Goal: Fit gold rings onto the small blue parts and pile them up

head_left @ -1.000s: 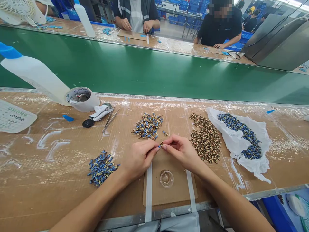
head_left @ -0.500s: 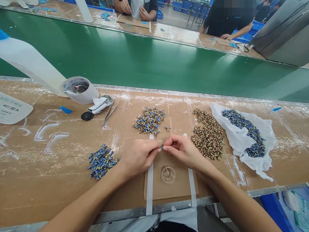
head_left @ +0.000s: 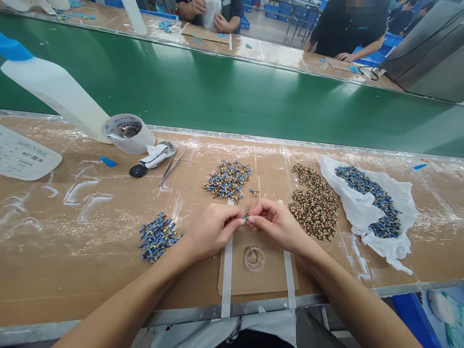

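My left hand (head_left: pixel 215 228) and my right hand (head_left: pixel 273 223) meet fingertip to fingertip over a taped cardboard pad (head_left: pixel 241 285). Between them is a tiny blue-and-dark part (head_left: pixel 245 217), pinched from both sides and mostly covered by the fingers. Beyond the hands lies a pile of small blue-and-gold parts (head_left: pixel 227 180), with one loose part (head_left: pixel 253 192) beside it. A pile of blue-and-yellow pieces (head_left: pixel 158 236) sits left of my left hand. Right of my right hand is a heap of small brown-and-gold parts (head_left: pixel 314 205). A small clear round dish (head_left: pixel 254 259) rests on the pad below the hands.
On the right, a white cloth (head_left: pixel 408 193) holds more blue parts. Tweezers (head_left: pixel 172 168), a black cap (head_left: pixel 138 171), a tape roll (head_left: pixel 145 140) and a white bottle (head_left: pixel 61 92) lie at left. A green belt (head_left: pixel 232 96) runs behind, with two people beyond it.
The view has shifted slightly, so the table's things appear a little further right. Both hands stay together on the tiny part, with only small finger movement.
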Available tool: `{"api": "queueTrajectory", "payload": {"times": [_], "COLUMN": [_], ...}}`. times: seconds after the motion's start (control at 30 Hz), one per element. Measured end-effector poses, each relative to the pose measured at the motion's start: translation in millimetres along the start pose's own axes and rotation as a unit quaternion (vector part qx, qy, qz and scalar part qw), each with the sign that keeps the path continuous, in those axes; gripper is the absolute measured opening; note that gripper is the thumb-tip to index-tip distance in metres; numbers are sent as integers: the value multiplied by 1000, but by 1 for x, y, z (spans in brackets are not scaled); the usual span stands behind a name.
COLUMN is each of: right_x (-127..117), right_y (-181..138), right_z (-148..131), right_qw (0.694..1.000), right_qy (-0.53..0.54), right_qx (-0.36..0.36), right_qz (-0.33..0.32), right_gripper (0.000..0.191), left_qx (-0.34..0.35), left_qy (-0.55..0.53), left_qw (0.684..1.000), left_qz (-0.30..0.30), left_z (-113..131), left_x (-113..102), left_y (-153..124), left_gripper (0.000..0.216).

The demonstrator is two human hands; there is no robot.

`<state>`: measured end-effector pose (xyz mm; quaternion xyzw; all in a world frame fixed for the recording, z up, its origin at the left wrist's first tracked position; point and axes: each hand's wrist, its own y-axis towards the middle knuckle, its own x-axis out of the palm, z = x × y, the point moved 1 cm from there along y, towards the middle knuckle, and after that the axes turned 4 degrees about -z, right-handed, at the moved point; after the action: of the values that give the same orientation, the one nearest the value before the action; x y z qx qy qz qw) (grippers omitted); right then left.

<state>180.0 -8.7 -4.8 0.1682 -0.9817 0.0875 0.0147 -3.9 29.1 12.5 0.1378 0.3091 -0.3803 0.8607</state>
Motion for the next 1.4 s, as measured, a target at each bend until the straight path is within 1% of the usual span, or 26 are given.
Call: {"api": "queueTrajectory", "payload": {"times": [0.1,0.2,0.3,0.4,0.47,0.6,0.67,0.77,0.87,0.97,1.07,1.2,1.4], "right_x": [0,-1,-1,1,3,4,3,2,1,3,6,7,3], "right_y": [0,-1,-1,-1,-2,-3,-4,-6,-7,-8,-8,-9,-9], "right_z": [-5,-7,-6,-4,-5,-7,-8,-9,-10,-11,-9,-5,-3], "right_qw": [999,998,997,997,997,998,998,992,973,956,945,942,941], "right_qy": [15,24,28,32,38,32,2,-100,-212,-272,-301,-310,-309], "right_qx": [-19,-30,-32,-27,-28,-38,-45,-63,-86,-110,-126,-127,-132], "right_qz": [35,53,62,66,62,45,38,38,36,25,16,-8,-40], "right_gripper": [22,22,20,18,18,20,23,32,40,40,37,35,32], "left_qx": [9,0,16,48,57,61,55,31,13,8,13,30,62], "left_qy": [-7,-26,0,38,47,18,-14,-56,-92,-125,-141,-141,-100], "left_qw": [999,999,1000,998,997,998,998,998,995,991,989,988,992], "left_qz": [34,24,20,22,18,2,-6,-15,-30,-41,-44,-51,-38], "left_z": [3,4,3,0,-2,-2,0,4,5,5,4,3,6], "left_x": [-2,-3,-1,3,5,8,8,8,10,13,16,19,21], "left_y": [0,1,1,1,0,-1,-1,-1,-1,-2,-3,-3,-2], "left_gripper": [20,21,22,25,26,26,27,31,34,36,35,33,32]}}
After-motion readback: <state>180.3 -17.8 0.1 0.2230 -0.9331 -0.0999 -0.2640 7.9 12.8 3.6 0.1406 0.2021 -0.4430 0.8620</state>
